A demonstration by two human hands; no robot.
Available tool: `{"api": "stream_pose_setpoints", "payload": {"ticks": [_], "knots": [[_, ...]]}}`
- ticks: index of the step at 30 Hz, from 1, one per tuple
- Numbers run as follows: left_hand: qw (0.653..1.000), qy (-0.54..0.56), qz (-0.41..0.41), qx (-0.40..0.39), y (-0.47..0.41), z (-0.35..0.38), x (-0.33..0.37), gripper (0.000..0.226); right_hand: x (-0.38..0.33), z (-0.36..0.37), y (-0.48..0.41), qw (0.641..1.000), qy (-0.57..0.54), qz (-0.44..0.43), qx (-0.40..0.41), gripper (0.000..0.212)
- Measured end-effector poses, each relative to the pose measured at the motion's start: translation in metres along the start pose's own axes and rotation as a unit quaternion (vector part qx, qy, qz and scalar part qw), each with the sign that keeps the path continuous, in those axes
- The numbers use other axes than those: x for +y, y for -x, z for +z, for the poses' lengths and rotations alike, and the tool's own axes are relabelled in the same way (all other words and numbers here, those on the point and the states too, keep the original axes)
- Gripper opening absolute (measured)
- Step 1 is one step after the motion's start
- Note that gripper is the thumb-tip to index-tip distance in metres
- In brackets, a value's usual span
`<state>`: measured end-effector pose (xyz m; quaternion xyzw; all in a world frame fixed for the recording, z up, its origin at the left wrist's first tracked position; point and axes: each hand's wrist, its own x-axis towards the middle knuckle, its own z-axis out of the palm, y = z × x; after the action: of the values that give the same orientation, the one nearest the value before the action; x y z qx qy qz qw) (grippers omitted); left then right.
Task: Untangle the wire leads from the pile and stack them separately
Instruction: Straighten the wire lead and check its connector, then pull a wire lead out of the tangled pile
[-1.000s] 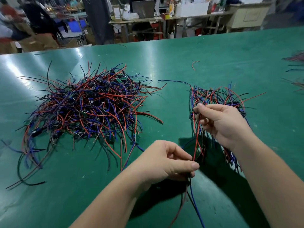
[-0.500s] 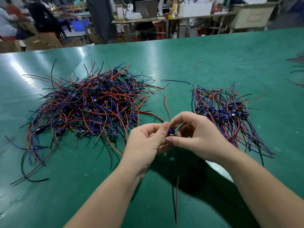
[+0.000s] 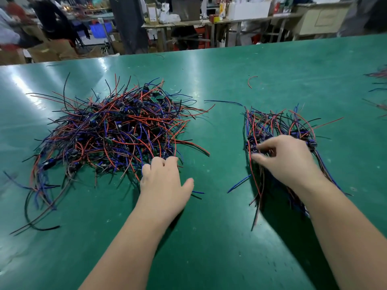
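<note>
Head view is showing me both bare forearms reaching out over the green table [image 3: 209, 248], and I am weighing the risks from the nearest point outward. My left hand [image 3: 165, 181] is digging into the near edge of the tangled pile [image 3: 117, 132], thumb splayed free on the table. Its fingertips are curling out of sight among the wires, so I cannot tell whether they are gripping anything. If they are hooking several leads at once, a pull is likely to drag a whole clump toward me and tighten the knots. My right hand [image 3: 287, 162] is resting on the sorted stack [image 3: 278, 126], well apart from the pile. Thumb and forefinger are closing around a dark part at the stack's left edge, but I cannot tell whether they are pinching it or letting it go. A red lead [image 3: 254, 178] is trailing down from there, and a blue wire [image 3: 238, 183] is sticking out sideways. Lifting the hand carelessly could snag these and scatter the stack. Farther out, a red scrap [image 3: 250, 81] is lying alone on the table, and an arm sweeping across could knock it into either heap. Beyond the far edge, cluttered benches [image 3: 209, 21] are blurring away.
</note>
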<state>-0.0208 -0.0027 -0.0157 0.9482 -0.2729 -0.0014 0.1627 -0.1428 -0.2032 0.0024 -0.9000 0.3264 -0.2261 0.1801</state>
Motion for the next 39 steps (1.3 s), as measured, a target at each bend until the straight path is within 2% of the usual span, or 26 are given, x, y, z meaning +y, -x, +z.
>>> {"api": "stream_pose_setpoints", "payload": {"ticks": [1, 3, 5, 8, 10, 12, 14, 16, 19, 23, 24, 26, 28, 29, 31, 35, 39], "knots": [[1.000, -0.011, -0.003, -0.003, 0.000, 0.002, -0.001, 0.050, 0.002, 0.002, 0.000, 0.999, 0.031, 0.012, -0.035, 0.029], [1.000, 0.001, 0.020, 0.009, -0.001, 0.001, -0.003, 0.042, 0.003, 0.005, 0.000, 0.997, 0.045, 0.020, -0.052, 0.033], [0.997, 0.054, 0.047, 0.032, -0.002, -0.003, -0.005, 0.032, 0.002, 0.005, 0.001, 0.999, 0.031, 0.005, -0.022, 0.034], [0.977, 0.193, 0.079, 0.054, -0.002, -0.009, 0.000, 0.027, -0.004, 0.003, 0.002, 0.997, -0.068, -0.010, 0.036, 0.019], [0.929, 0.358, 0.087, 0.024, 0.001, -0.011, 0.009, 0.035, -0.012, 0.002, 0.004, 0.983, -0.185, 0.012, 0.001, 0.009], [0.858, 0.507, 0.088, -0.015, 0.005, -0.012, 0.016, 0.045, -0.024, 0.001, 0.010, 0.943, -0.313, 0.033, -0.109, 0.009], [0.828, 0.551, 0.104, -0.017, 0.009, -0.011, 0.022, 0.048, -0.036, 0.003, 0.017, 0.883, -0.416, 0.045, -0.213, 0.019], [0.815, 0.567, 0.117, -0.018, 0.011, -0.011, 0.025, 0.043, -0.044, 0.006, 0.022, 0.828, -0.495, 0.050, -0.258, 0.027], [0.798, 0.592, 0.110, -0.039, 0.013, -0.012, 0.029, 0.032, -0.048, 0.006, 0.024, 0.776, -0.569, 0.063, -0.265, 0.030], [0.758, 0.645, 0.049, -0.082, 0.015, -0.013, 0.032, 0.034, -0.049, 0.001, 0.023, 0.722, -0.627, 0.094, -0.279, 0.011], [0.741, 0.663, 0.031, -0.103, 0.015, -0.015, 0.033, 0.035, -0.048, 0.000, 0.023, 0.711, -0.637, 0.095, -0.281, 0.009], [0.686, 0.708, -0.010, -0.168, 0.018, -0.019, 0.034, 0.032, -0.047, -0.001, 0.023, 0.695, -0.656, 0.098, -0.278, 0.010], [0.628, 0.734, -0.036, -0.254, 0.020, -0.024, 0.033, 0.021, -0.047, -0.003, 0.023, 0.701, -0.654, 0.092, -0.269, 0.011], [0.613, 0.733, -0.039, -0.291, 0.021, -0.027, 0.032, 0.015, -0.048, -0.003, 0.023, 0.710, -0.647, 0.086, -0.266, 0.014], [0.614, 0.718, -0.045, -0.324, 0.020, -0.030, 0.031, 0.018, -0.049, -0.003, 0.023, 0.721, -0.637, 0.082, -0.259, 0.015], [0.676, 0.690, -0.070, -0.250, 0.014, -0.027, 0.029, 0.036, -0.048, 0.000, 0.023, 0.751, -0.609, 0.084, -0.241, 0.005], [0.720, 0.656, -0.058, -0.219, 0.017, -0.019, 0.031, 0.030, -0.047, 0.004, 0.023, 0.773, -0.581, 0.088, -0.238, 0.006]]}}
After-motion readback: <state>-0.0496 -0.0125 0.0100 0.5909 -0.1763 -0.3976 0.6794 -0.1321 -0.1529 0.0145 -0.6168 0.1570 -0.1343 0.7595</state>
